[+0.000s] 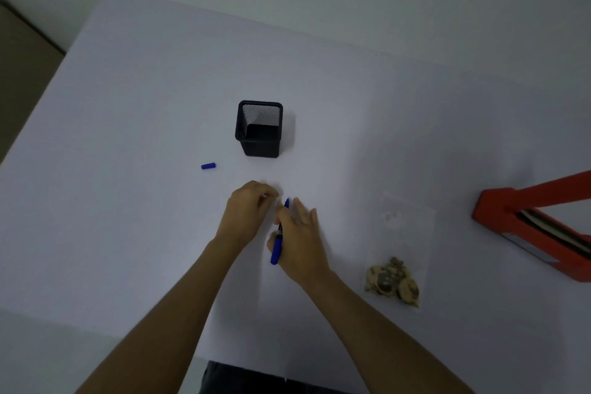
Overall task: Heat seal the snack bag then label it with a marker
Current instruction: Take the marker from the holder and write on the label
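Observation:
My right hand (300, 243) holds an uncapped blue marker (277, 249) at the table's middle, with its tip pointing away from me. The marker's blue cap (208, 166) lies alone to the left. My left hand (248, 211) rests just left of the marker tip with its fingers curled together; I cannot make out anything in them. The clear snack bag (399, 233) lies flat to the right of both hands, with cookies (391, 281) bunched at its near end. The red heat sealer (537, 227) stands at the right edge, its arm raised.
A black mesh pen holder (259, 129) stands upright beyond my hands. The white table (144, 105) runs to a wall at the back, and its left edge drops off to the floor.

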`<state>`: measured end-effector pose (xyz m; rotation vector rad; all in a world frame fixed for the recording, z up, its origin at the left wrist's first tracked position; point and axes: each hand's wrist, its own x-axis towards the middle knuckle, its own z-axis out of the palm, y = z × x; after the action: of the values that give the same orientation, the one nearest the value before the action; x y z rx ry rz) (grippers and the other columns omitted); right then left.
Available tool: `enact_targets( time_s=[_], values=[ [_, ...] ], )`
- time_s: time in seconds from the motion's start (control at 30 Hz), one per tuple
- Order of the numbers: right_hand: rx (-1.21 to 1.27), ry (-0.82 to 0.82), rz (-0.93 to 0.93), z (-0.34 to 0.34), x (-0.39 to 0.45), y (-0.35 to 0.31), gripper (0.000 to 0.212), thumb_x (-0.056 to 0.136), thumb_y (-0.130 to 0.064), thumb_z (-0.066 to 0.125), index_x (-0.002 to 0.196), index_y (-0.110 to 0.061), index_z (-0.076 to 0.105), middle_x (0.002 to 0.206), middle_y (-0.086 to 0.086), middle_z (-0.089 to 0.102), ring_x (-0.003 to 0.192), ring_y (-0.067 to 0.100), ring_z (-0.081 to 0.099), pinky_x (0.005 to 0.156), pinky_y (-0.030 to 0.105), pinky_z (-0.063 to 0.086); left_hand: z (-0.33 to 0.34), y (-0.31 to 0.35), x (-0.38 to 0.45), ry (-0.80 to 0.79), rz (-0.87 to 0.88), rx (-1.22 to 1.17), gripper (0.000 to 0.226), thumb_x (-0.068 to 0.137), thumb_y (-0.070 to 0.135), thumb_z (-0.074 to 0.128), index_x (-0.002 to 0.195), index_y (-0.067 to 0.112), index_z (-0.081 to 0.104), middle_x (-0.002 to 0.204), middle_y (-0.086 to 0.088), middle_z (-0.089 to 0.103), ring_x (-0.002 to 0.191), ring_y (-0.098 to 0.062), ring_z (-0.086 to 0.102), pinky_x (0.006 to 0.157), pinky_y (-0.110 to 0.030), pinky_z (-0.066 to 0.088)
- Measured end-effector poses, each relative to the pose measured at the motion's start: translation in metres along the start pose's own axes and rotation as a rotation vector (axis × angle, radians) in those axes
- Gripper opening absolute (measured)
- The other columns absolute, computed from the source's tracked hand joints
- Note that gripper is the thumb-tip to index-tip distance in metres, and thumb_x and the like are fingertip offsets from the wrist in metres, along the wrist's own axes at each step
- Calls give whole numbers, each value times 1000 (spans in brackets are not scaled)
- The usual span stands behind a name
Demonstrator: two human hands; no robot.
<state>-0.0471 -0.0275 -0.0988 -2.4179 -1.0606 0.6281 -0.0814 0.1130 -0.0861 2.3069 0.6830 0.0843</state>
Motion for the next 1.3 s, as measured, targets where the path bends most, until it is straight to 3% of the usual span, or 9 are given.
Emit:
enact_targets(
  time_s=[0.1, 0.17, 0.3, 0.47, 0.63, 0.87, 0.97, 1.1, 1.3],
  values=[
    [166, 132, 71, -1, 5, -9, 21, 80, -6, 65, 92, -16, 51, 88, 5, 62, 96, 26, 59, 100, 56, 43, 4, 1, -2, 5, 34, -35, 14, 87, 0, 60, 95, 4, 71, 93, -12, 71, 83, -22, 64, 78, -20, 43],
    [328, 235, 131, -8, 9, -17, 27, 81, 1, 57, 80, -21, 42, 73, -8, 45, 75, 21, 51, 73, 44, 52, 4, 4, -3, -25, 88, -23, 13, 87, -1, 59, 92, 1, 70, 89, -15, 69, 79, -25, 63, 75, -24, 44],
    [436, 195, 260, -20, 17, -30, 13, 87, -7, 52, 82, -18, 48, 76, -3, 43, 70, 14, 41, 61, 31, 38, 0, 5, -6, -65, 199, 31, 13, 86, -1, 57, 77, 2, 65, 76, -14, 62, 65, -24, 58, 64, -38, 52],
    [457, 266, 353, -26, 20, -37, 20, 87, -17, 47, 68, -13, 44, 54, -4, 37, 50, 7, 32, 51, 26, 32, -6, 3, -10, -98, 262, 70, 14, 92, 4, 53, 91, 2, 67, 87, -13, 65, 73, -24, 61, 72, -35, 53],
    [625, 331, 367, -25, 22, -44, 25, 94, -6, 42, 71, -14, 44, 57, 1, 44, 52, 13, 36, 52, 30, 36, -6, 3, -22, -42, 19, -252, 34, 94, 15, 55, 128, 12, 50, 110, -2, 63, 94, -11, 59, 85, -19, 47],
    [514, 603, 335, -19, 24, -48, 27, 86, 3, 62, 79, -16, 44, 65, -13, 46, 60, -3, 51, 54, 8, 41, -4, -2, -24, 15, -181, -489, 15, 93, 8, 54, 101, 8, 68, 94, 0, 69, 77, 2, 61, 70, 0, 44],
    [439, 594, 334, -9, 24, -46, 22, 86, 4, 58, 84, -15, 47, 72, -5, 49, 63, 0, 49, 57, 13, 40, -4, -5, -21, -9, -130, -403, 14, 92, 7, 56, 95, 5, 69, 87, 1, 68, 71, 0, 59, 68, -2, 45],
    [7, 524, 183, 8, 26, -35, 14, 85, 1, 58, 91, -11, 55, 89, 7, 58, 80, 18, 49, 64, 31, 44, 4, -12, -15, -32, 60, -127, 15, 91, 5, 54, 83, 2, 67, 81, -12, 66, 68, -15, 56, 66, -22, 46],
    [158, 324, 13, 19, 26, -25, 11, 87, 2, 46, 87, -7, 53, 79, 5, 53, 68, 16, 47, 60, 25, 39, 10, -24, -8, 53, 213, 54, 16, 84, -2, 57, 69, 1, 61, 71, -16, 58, 66, -24, 51, 62, -41, 48]
  ],
)
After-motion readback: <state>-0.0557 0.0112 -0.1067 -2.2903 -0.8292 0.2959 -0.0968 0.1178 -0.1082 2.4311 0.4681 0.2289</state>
